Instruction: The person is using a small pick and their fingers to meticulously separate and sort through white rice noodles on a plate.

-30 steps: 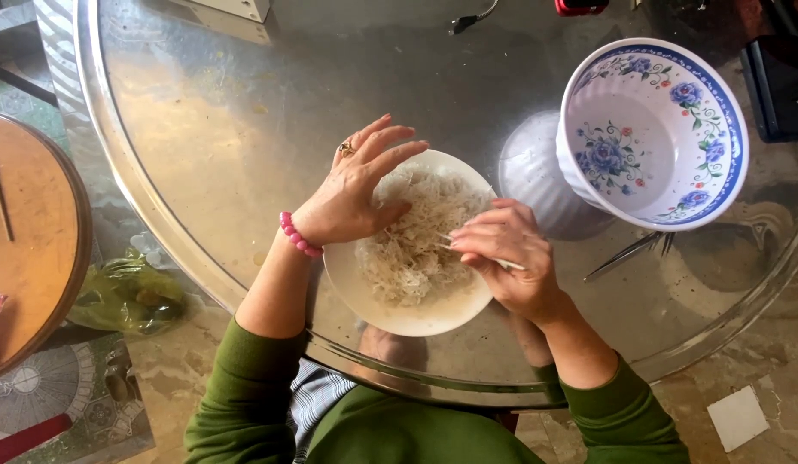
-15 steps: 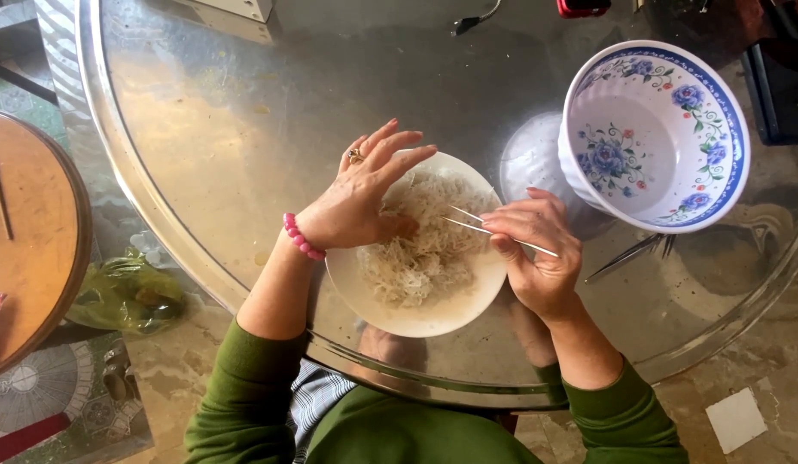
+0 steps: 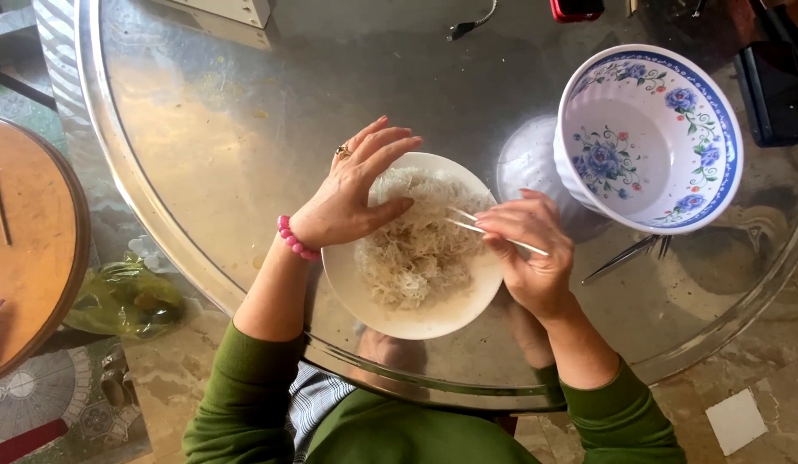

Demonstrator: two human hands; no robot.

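Currently, status per item:
left hand (image 3: 352, 193): fingers together and extended, palm down, resting over the upper-left rim of the white plate (image 3: 365, 296); thumb tip touches the noodles. Not closed around anything. Ring on one finger, pink bead bracelet (image 3: 293, 240) at the wrist.
right hand (image 3: 529, 253): curled around a pair of thin chopsticks (image 3: 469, 222), pinch grip; hand sits at the right edge of the plate.
chopsticks: light-coloured, near horizontal, tips pointing left into the top right of the noodle pile; back ends stick out past the fingers to the right.
noodles (image 3: 416, 249): pale thin strands, heaped across the middle and upper part of the plate; lower-left part of the plate is bare.
white plate: shallow, round, on the glass table (image 3: 244, 129), near its front edge, directly before the person.
floral bowl (image 3: 648, 137): large, white inside, blue flower pattern and blue rim, tilted, up-right of the plate, apart from it; nothing visible inside it.
glass table: round, metal-rimmed, reflective top.
sleeves (image 3: 605, 412): green, both forearms bare from mid-arm.
left of table: a round wooden tabletop (image 3: 30, 241), a green plastic bag (image 3: 124, 301) on the floor beside it.
far edge: a cable plug (image 3: 463, 28), a red object (image 3: 577, 9), a dark flat object (image 3: 773, 82); too cropped to identify further.
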